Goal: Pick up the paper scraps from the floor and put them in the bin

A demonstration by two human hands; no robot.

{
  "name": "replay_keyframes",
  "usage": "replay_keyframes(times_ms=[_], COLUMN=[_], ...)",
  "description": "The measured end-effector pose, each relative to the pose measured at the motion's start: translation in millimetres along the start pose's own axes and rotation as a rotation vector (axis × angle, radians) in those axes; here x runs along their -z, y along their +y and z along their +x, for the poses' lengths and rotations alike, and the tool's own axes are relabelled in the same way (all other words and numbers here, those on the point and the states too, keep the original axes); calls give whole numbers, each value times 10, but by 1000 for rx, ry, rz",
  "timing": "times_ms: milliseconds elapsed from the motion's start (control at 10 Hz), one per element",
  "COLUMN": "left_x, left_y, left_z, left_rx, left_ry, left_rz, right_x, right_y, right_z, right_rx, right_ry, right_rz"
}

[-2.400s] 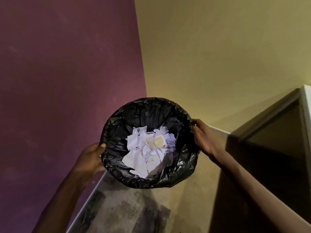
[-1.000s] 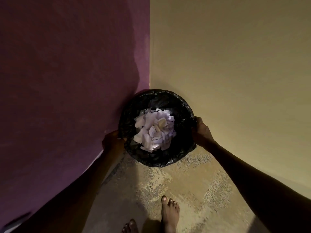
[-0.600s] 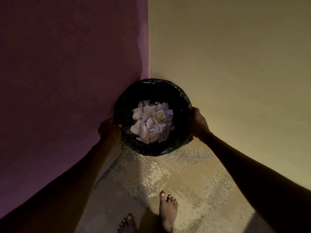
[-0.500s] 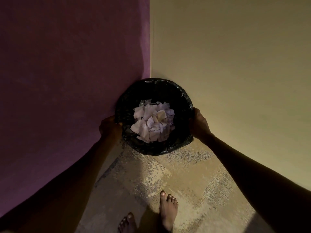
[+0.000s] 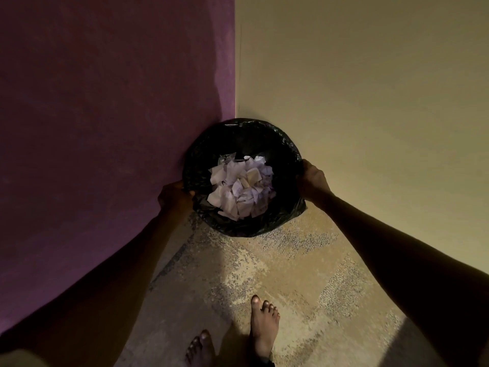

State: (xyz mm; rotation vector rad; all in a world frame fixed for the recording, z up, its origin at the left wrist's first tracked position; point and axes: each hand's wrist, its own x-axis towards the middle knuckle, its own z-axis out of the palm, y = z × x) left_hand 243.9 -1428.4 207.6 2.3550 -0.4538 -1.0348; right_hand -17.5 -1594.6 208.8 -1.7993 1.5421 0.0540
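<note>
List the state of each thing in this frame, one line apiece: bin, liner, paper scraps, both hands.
Bin: upright, uncovered, in the corner where the two walls meet.
Bin liner: black, folded out over the rim.
Paper scraps: heaped inside the bin.
Left hand: grips the bin's left rim.
Right hand: grips the bin's right rim.
Floor: no scraps in the part that shows.

1. A dark purple painted wall (image 5: 105,128) is seen on the left.
2. A pale yellow painted wall (image 5: 370,102) is met at a vertical corner.
3. A mottled beige and grey floor (image 5: 291,274) is crossed by shadow.
4. Two bare feet (image 5: 264,329) are planted near the bottom edge.
</note>
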Motion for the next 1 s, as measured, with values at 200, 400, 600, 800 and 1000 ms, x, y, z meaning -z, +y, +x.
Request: replay_keyframes(times_ms=[200,400,600,800,1000], left_x=[-1,-6,47,209,605], left_y=[44,12,47,181,606], left_z=[41,71,-3,-491,-1249], left_rx=[13,-2,-74,-283,-731], left_ry=[-40,-92,-103,47,174], left_rz=[87,97,255,423,462], right_x=[5,22,45,264,721], right_y=[30,45,-20,-207,-722], right_z=[10,12,-115,-668,-1310], right_rx=[-12,0,-91,119,285], right_ry=[-18,-32,-73,97,174], right_rz=[-115,-185,-116,-334,-472])
